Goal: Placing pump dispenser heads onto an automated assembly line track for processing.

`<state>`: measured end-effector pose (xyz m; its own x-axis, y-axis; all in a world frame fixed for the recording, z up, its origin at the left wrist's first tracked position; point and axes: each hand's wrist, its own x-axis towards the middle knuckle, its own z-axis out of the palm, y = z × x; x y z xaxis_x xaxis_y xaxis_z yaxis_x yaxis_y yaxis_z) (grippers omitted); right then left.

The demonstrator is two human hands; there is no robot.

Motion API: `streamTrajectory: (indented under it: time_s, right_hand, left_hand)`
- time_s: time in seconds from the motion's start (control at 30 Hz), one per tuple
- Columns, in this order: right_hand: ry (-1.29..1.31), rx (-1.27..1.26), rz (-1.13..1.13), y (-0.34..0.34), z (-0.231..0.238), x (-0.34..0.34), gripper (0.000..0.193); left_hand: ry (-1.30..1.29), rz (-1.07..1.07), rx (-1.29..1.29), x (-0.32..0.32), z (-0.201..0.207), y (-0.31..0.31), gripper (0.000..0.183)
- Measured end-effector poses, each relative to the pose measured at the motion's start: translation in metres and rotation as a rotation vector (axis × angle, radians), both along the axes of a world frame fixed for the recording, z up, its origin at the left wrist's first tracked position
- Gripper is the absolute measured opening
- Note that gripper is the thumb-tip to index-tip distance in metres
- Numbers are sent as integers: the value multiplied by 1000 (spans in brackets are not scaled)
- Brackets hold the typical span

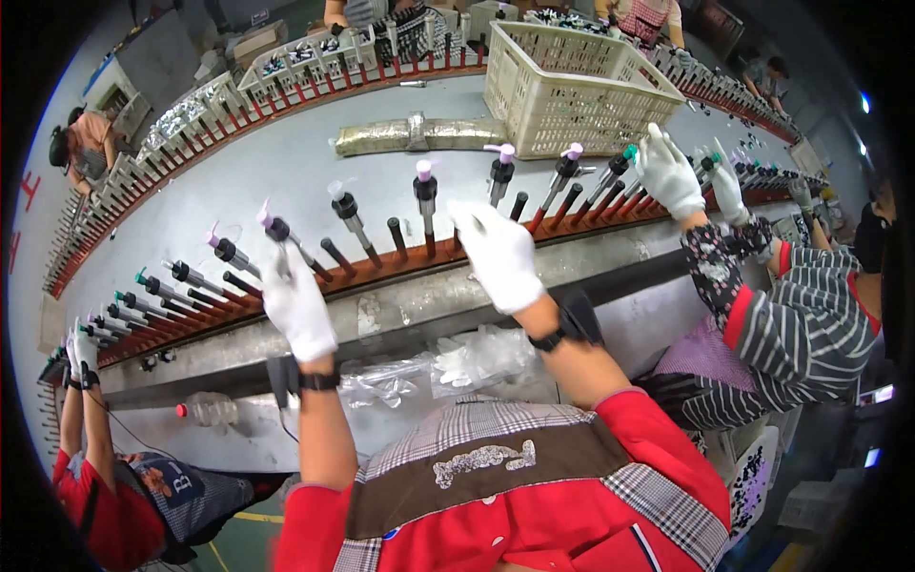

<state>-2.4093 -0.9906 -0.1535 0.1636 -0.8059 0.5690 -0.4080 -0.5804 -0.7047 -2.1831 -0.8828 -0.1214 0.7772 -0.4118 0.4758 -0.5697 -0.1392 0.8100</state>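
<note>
My left hand, in a white glove, is at a dispenser pump with a lilac head standing tilted on the curved rack. Its fingers are bent together and overlap the pump's lower part; what lies between them is hidden. My right hand, also gloved, hovers over the rack, just right of another lilac-headed pump. Its fingers are blurred, and whether they hold anything does not show. Between my hands stand a pump with a clear top and a bare dark-tipped rod.
Beyond the rack lie a taped bundle and a cream plastic crate. Gloved co-workers' hands work on the rack at right and far left. Clear plastic bags and a red-capped bottle lie on the near ledge.
</note>
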Motion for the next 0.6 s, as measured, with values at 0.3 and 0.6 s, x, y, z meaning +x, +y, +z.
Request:
streamTrajectory:
  time_s: [0.3, 0.6]
  right_hand:
    - [-543, 214, -48, -89, 26, -81, 23]
    - [-1190, 432, 658, -151, -31, -72, 14]
  left_hand:
    - [221, -677, -41, -146, 0, -98, 57]
    - [480, -631, -159, -185, 3, -181, 26]
